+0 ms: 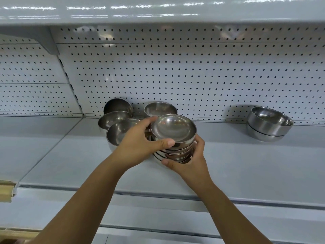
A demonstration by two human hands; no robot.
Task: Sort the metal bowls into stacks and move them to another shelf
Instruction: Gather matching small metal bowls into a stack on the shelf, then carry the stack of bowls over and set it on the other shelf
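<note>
A stack of shallow metal bowls (173,153) stood near the middle of the grey shelf (246,164), in front of the perforated back panel (193,76). Both hands were on it. The left hand (139,145) reached in from the left and held the top bowl (173,128): its thumb lay along the near rim and its fingers curled over the far left edge, so the grip was closed on that one bowl. The bowl sat open side up at the top of the stack (whether it was fully seated or lifted a little could not be told). The right hand (191,161) wrapped the lower bowls from the right, its thumb pressed against the bottom front of the stack and its fingers hidden round the far side, a firm grip on the pile.

Just left of the stack, partly behind the left hand, three bowls (112,118) lay overlapping one another in a leaning row towards the back panel. A single bowl (160,108) stood behind the stack, close to the panel. Well apart on the right, two deeper bowls (270,123) were nested and slightly tilted, also near the panel. An upper shelf (158,11) ran across the top of the view.
</note>
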